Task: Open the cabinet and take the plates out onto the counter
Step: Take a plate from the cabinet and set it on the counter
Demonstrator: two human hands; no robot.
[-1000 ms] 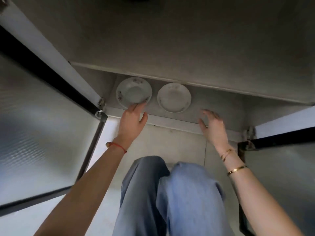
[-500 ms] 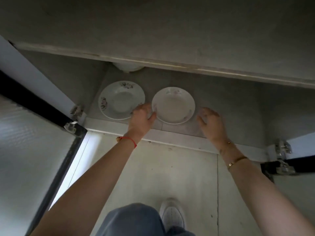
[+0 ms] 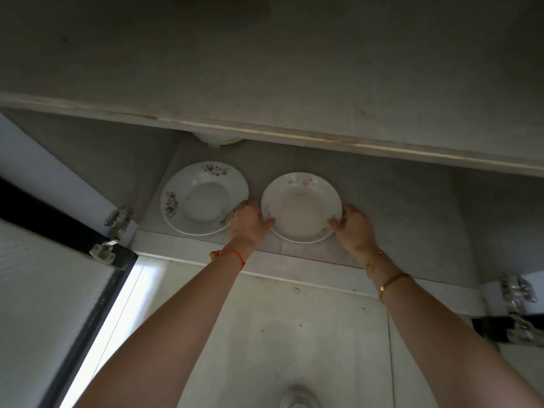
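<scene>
Two white plates with faint flower prints lie side by side on the floor of the open lower cabinet (image 3: 412, 231). The left plate (image 3: 203, 198) lies alone. Both of my hands grip the right plate (image 3: 301, 206) by its rim: my left hand (image 3: 250, 219) holds its left edge, and my right hand (image 3: 351, 226) holds its right edge. The plate still rests flat on the cabinet floor. The counter top (image 3: 265, 69) fills the upper half of the view above the cabinet opening.
The left cabinet door (image 3: 44, 304) with frosted glass stands swung open at the left. The right door's hinges (image 3: 515, 293) show at the right edge. A pale round object (image 3: 217, 139) sits at the back of the cabinet, half hidden under the counter edge. My shoe (image 3: 297, 397) is on the floor below.
Both hands moved inward and closed on the rim of the right plate. The left hand left the left plate. The view tilted further into the cabinet.
</scene>
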